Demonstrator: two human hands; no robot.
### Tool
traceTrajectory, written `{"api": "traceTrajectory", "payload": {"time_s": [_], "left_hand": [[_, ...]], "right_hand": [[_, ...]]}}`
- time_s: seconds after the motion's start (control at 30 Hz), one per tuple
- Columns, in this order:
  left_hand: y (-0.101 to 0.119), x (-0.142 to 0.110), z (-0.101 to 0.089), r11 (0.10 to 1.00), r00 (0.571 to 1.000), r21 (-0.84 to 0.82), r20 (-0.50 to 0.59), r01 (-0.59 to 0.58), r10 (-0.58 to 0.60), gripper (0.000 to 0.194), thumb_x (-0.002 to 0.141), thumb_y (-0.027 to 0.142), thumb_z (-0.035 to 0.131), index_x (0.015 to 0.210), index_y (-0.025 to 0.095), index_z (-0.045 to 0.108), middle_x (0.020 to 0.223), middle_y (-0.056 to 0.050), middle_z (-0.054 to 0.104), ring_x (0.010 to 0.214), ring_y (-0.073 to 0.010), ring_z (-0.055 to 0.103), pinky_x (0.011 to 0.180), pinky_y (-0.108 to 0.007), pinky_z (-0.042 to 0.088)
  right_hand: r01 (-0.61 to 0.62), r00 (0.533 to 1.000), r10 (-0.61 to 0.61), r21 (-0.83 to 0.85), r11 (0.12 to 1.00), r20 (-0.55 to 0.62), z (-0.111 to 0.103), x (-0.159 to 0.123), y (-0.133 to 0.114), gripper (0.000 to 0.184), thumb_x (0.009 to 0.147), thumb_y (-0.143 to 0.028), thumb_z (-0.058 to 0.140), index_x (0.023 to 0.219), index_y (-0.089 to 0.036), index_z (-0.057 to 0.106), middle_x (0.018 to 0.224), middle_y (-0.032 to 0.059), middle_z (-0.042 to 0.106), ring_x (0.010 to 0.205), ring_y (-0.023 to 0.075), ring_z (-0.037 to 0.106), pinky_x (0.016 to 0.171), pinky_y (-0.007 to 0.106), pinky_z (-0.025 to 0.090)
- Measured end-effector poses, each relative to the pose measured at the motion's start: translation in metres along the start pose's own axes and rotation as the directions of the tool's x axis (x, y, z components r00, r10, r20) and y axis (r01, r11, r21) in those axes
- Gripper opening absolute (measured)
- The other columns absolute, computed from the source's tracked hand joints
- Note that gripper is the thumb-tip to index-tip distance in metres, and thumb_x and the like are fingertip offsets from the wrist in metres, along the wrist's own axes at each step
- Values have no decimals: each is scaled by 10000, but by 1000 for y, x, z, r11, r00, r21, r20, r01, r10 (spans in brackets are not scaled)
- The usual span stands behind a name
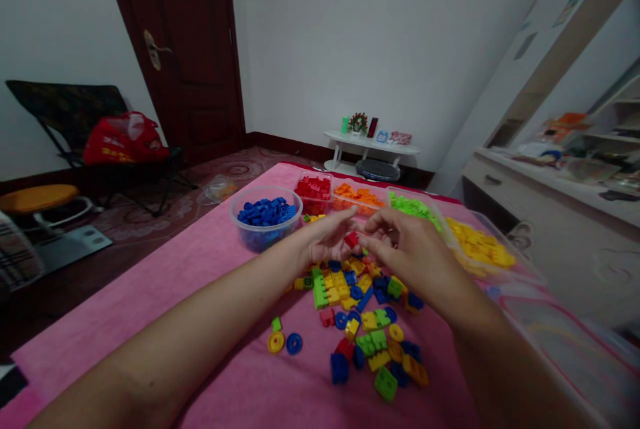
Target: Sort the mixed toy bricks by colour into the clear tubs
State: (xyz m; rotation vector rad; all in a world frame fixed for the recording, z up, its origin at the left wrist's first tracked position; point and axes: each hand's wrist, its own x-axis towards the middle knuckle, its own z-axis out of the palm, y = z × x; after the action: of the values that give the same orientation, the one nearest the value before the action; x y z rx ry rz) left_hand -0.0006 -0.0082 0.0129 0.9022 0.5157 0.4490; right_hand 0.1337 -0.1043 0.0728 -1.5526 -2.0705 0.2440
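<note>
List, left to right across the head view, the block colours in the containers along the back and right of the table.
Blue blocks → red blocks → orange blocks → green blocks → yellow blocks.

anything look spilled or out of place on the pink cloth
Only the mixed blocks stand out: strewn loose on the pink cloth, while the tubs behind hold one colour each. I can't tell whether they were spilled.

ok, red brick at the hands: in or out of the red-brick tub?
Out: the red brick is between the left hand and right hand; the red-brick tub stands farther back.
</note>
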Motion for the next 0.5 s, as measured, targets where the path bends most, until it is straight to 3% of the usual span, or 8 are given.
{"api": "traceTrajectory", "payload": {"time_s": [0.1,0.17,0.23,0.3,0.37,0.5], "left_hand": [[3,1,-7,996,993,-61,-104,-60,53,219,874,301,489,774,122,567,531,26,477,345,-32,361,317,-115,232],[5,0,-10,990,989,-109,-122,-93,79,173,869,237,479,755,127,549,506,53,407,323,-21,290,306,-116,170],[7,-1,-12,979,986,-162,-126,-126,107,175,867,217,465,728,130,528,506,62,369,325,-19,263,307,-120,157],[8,-2,-11,970,982,-192,-143,-148,121,195,867,210,448,701,128,512,506,62,352,332,-19,262,313,-120,170],[9,-3,-10,967,978,-200,-168,-158,125,191,862,202,447,701,125,514,506,61,349,337,-20,268,317,-118,180],[8,-3,-10,960,973,-213,-181,-181,144,182,869,211,446,729,126,524,525,51,390,347,-28,307,318,-126,210]], "right_hand": [[63,974,-40,-93,994,225,5,-8,-5,46,765,-209,597,765,-187,637,742,-4,638,648,112,530,563,229,304],[125,907,-54,-143,982,418,14,-15,-11,94,717,-281,672,785,-216,661,743,-18,649,652,117,532,541,236,265],[186,841,-65,-173,967,537,26,-20,-19,224,666,-390,727,819,-236,672,771,-15,666,688,138,553,537,244,243],[221,814,-55,-221,950,579,39,-21,-28,286,662,-419,731,869,-229,675,813,7,683,740,162,579,551,249,246],[232,807,-26,-275,933,590,49,-19,-35,214,715,-327,691,894,-212,678,827,29,693,766,172,596,560,253,253],[232,818,-29,-284,930,575,49,-16,-33,140,747,-159,575,793,-217,694,797,20,699,733,152,603,562,257,261]]}}
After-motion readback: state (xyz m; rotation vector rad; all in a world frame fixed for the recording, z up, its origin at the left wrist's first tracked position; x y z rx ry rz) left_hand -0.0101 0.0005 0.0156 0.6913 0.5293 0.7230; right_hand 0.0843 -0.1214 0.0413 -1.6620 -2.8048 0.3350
